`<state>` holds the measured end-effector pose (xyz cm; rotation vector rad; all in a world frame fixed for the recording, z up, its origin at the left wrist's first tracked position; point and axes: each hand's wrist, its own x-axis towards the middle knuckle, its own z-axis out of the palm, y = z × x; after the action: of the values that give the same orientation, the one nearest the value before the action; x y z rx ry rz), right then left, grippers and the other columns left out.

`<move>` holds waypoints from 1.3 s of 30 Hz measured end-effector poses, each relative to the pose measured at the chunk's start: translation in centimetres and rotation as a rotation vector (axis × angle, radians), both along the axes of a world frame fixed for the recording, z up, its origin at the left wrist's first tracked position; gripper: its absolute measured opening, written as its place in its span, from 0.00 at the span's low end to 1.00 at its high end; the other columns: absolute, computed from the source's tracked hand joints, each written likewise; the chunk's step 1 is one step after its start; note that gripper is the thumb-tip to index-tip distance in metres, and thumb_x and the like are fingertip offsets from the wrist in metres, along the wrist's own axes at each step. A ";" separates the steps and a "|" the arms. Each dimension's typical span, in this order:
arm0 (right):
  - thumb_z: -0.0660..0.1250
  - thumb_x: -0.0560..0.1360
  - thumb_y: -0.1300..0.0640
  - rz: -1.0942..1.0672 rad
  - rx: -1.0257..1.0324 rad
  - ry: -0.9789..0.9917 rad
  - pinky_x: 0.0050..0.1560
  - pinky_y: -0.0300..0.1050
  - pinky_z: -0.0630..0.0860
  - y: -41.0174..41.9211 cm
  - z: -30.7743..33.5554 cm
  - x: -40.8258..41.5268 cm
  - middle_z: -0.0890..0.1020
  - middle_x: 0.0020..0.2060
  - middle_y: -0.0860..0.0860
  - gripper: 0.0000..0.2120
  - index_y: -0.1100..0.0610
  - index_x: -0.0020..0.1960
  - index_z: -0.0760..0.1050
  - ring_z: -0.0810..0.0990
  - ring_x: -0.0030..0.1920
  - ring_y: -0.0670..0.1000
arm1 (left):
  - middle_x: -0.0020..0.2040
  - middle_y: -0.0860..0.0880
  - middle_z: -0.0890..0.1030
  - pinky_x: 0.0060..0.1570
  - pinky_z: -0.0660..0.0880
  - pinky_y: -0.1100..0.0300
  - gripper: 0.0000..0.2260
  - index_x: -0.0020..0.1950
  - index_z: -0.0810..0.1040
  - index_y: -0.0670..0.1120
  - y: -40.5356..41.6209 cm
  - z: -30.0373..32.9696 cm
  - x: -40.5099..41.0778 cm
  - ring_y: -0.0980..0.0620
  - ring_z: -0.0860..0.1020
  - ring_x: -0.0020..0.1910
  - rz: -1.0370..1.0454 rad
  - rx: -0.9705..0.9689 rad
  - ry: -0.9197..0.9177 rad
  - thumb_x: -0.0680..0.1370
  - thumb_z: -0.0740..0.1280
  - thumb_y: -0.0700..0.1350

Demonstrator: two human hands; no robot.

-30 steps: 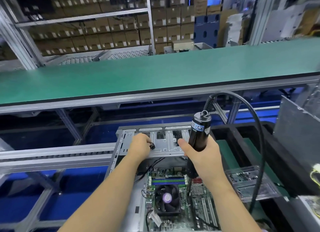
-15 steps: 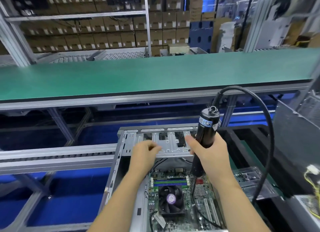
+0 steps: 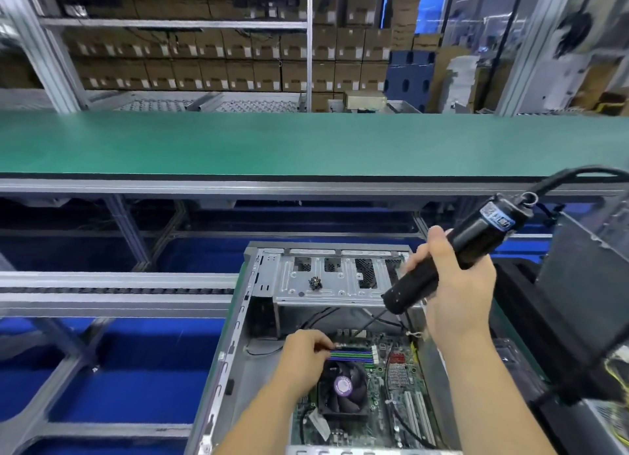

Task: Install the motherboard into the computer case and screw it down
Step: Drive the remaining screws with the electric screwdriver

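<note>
Below green conveyor belting (image 3: 272, 141), the left hand (image 3: 303, 356) pinched a tiny slippery silver screw (image 3: 337, 346) over the fragile green motherboard (image 3: 384, 396); the right hand (image 3: 456, 284) gripped a black cylindrical electric screwdriver (image 3: 452, 253).

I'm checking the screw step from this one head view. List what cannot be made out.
- Screw at the left hand: too small; its fingertips cover the spot on the motherboard.
- Electric screwdriver bit tip: thin, blurred, lost against cables.
- Small dark cluster on the drive cage: too small to identify.
- Computer case near end: cut off by the bottom edge.
- Right hand palm side: faces away.
</note>
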<state>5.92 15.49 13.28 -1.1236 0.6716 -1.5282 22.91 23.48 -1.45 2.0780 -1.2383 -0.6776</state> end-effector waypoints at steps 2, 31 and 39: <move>0.80 0.64 0.35 -0.005 -0.007 -0.016 0.46 0.60 0.77 0.0 0.0 0.2 0.78 0.32 0.52 0.18 0.46 0.40 0.79 0.76 0.35 0.55 | 0.44 0.55 0.82 0.39 0.69 0.79 0.07 0.49 0.84 0.49 -0.2 -0.3 0.1 0.60 0.78 0.42 -0.013 -0.004 -0.007 0.77 0.69 0.39; 0.76 0.70 0.40 0.017 -0.059 0.019 0.41 0.53 0.77 0.7 -0.8 1.2 0.79 0.31 0.52 0.10 0.43 0.40 0.79 0.78 0.34 0.56 | 0.38 0.53 0.80 0.37 0.70 0.74 0.07 0.45 0.81 0.49 -0.9 -1.2 0.3 0.61 0.73 0.34 -0.089 -0.072 -0.016 0.74 0.67 0.37; 0.77 0.70 0.41 0.065 -0.068 0.020 0.41 0.53 0.77 0.6 -1.1 0.9 0.78 0.32 0.53 0.11 0.45 0.40 0.78 0.77 0.34 0.55 | 0.38 0.55 0.80 0.36 0.70 0.75 0.07 0.43 0.79 0.51 -0.9 -1.1 0.2 0.62 0.73 0.34 -0.101 -0.080 -0.010 0.74 0.68 0.38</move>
<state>6.81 16.06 12.16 -1.2022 0.5950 -1.4950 23.12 22.63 -2.55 1.9663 -1.3615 -0.6529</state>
